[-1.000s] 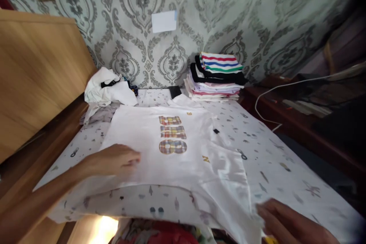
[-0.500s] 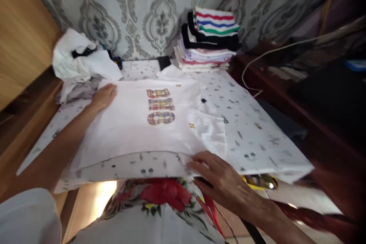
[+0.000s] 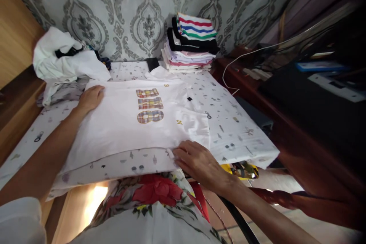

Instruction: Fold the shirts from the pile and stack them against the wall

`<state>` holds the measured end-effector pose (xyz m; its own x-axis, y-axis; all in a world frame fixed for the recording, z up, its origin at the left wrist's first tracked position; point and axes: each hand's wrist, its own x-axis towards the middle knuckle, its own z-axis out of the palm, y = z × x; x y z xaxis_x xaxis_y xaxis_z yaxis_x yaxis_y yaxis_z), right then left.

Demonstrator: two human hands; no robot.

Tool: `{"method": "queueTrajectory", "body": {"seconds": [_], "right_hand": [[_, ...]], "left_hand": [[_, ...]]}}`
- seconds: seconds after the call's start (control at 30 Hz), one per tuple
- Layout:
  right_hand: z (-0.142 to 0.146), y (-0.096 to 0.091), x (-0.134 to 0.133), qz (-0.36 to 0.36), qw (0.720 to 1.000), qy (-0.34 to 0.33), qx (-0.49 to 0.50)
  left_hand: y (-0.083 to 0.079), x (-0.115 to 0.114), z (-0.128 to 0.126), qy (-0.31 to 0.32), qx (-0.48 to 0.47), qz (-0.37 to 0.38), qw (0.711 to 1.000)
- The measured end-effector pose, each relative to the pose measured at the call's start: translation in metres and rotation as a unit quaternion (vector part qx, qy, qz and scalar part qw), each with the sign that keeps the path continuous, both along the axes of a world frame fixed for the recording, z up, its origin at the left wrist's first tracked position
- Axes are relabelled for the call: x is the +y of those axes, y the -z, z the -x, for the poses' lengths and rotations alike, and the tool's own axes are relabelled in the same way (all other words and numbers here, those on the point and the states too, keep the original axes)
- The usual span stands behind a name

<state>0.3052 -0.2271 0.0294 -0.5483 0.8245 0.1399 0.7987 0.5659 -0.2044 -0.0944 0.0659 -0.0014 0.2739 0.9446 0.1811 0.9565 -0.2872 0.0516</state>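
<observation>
Looks like a home, can't tell which room. Evidence: damask-style wallpaper (image 3: pixel 148 23), light wood-grain panel (image 3: pixel 17 26) on the left, dark reddish wood furniture (image 3: pixel 297 148) on the right, white cable (image 3: pixel 257 50) trailing there. Surface (image 3: pixel 237 135) has a printed cover (image 3: pixel 221 103). Everyday clothes on it: white shirt (image 3: pixel 118 118) spread flat, folded stack (image 3: pixel 191 47) at the back, loose heap (image 3: pixel 63 63) at back left.

- Over the white shirt (image 3: pixel 120 122), between the left hand (image 3: pixel 91 98) and right hand (image 3: pixel 200 162), I have open air.
- Right of the shirt, I see a flat lane across the table (image 3: pixel 228 122).
- Behind the shirt's far right, a tall folded stack (image 3: pixel 190 45) blocks me.
- At the shirt's far left, a crumpled heap (image 3: pixel 65 61) does.
- Farther right of the shirt, a white cable (image 3: pixel 243 56) could snag me.
</observation>
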Motion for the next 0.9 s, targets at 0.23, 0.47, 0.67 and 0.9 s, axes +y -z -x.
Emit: {"method": "queueTrajectory", "body": {"seconds": [0.23, 0.47, 0.67, 0.9], "right_hand": [[0.016, -0.005, 0.007, 0.084, 0.984, 0.060, 0.147], [0.007, -0.024, 0.014, 0.340, 0.901, 0.042, 0.267], [0.010, -0.010, 0.041, 0.171, 0.945, 0.033, 0.278], [0.031, 0.001, 0.046, 0.091, 0.975, -0.110, 0.171]], "left_hand": [[0.000, -0.002, -0.002, -0.015, 0.002, -0.010, 1.000], [-0.006, -0.005, -0.003, -0.006, 0.016, 0.004, 1.000], [0.001, -0.009, -0.025, -0.033, 0.019, -0.028, 0.999], [0.018, -0.025, -0.054, 0.115, -0.023, 0.053, 0.992]]}}
